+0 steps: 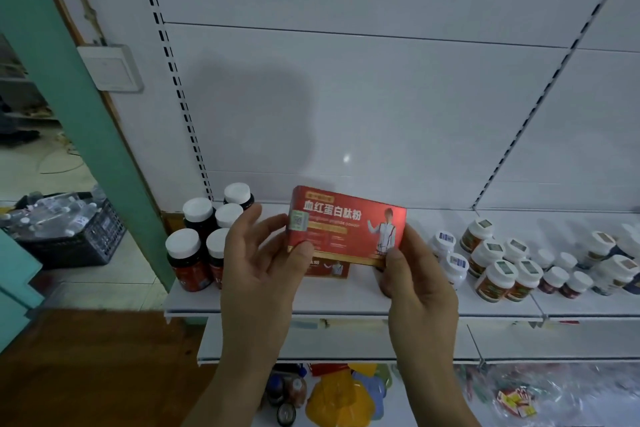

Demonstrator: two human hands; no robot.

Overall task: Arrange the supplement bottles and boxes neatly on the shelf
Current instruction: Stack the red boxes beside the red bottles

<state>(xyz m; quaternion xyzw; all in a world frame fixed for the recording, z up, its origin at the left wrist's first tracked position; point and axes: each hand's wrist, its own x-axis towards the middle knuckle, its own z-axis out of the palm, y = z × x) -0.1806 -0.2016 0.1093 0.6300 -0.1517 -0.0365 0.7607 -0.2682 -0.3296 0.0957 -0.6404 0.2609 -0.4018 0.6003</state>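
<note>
A red supplement box (346, 224) with white Chinese lettering is held up over the white shelf (339, 302). My left hand (259, 263) pinches its lower left corner with the thumb, the other fingers spread behind it. My right hand (415, 281) grips its lower right corner. A second red box (329, 269) lies on the shelf just below, partly hidden by the held one. Dark bottles with white caps (197, 246) stand in a cluster at the shelf's left end. White-capped jars and small bottles (498, 263) fill the right part.
A lower shelf (346, 343) juts out beneath, with coloured packets and bottles (343, 395) below it. A black crate of plastic bottles (69, 229) sits on the floor at left, beside a green post (86, 121). A brown counter (86, 364) lies at lower left.
</note>
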